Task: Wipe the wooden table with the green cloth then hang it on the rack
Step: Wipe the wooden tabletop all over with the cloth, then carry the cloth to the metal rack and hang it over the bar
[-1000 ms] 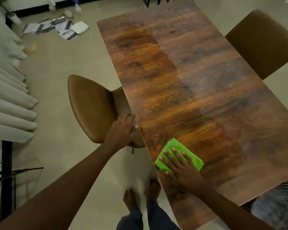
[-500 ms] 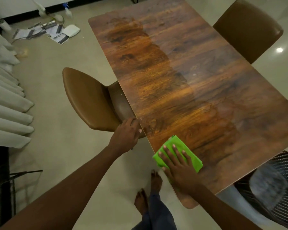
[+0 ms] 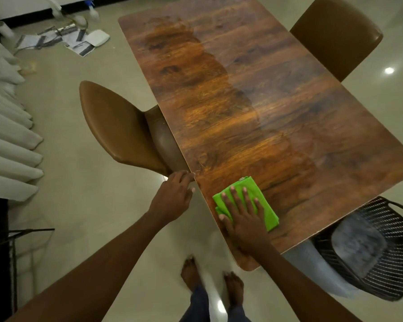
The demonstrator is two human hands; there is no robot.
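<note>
A folded green cloth [image 3: 266,205] lies on the near left corner of the wooden table [image 3: 254,108]. My right hand [image 3: 243,217] presses flat on the cloth with fingers spread, covering its near half. My left hand [image 3: 175,196] rests against the table's left edge, fingers curled at the rim just past the brown chair. A darker damp streak runs down the left half of the tabletop from the far end toward the cloth. No rack for the cloth can be told apart in this view.
A brown chair [image 3: 116,126] is tucked under the table's left side, another brown chair [image 3: 335,33] at the far right. A black wire basket [image 3: 377,247] stands by the near right corner. Papers and a white device [image 3: 97,37] litter the far floor. Curtains [image 3: 7,135] hang left. My bare feet are below.
My right hand and the cloth have stayed near the table's left edge while my body stepped back toward the near corner. My left hand slid along the table edge, off the chair.
</note>
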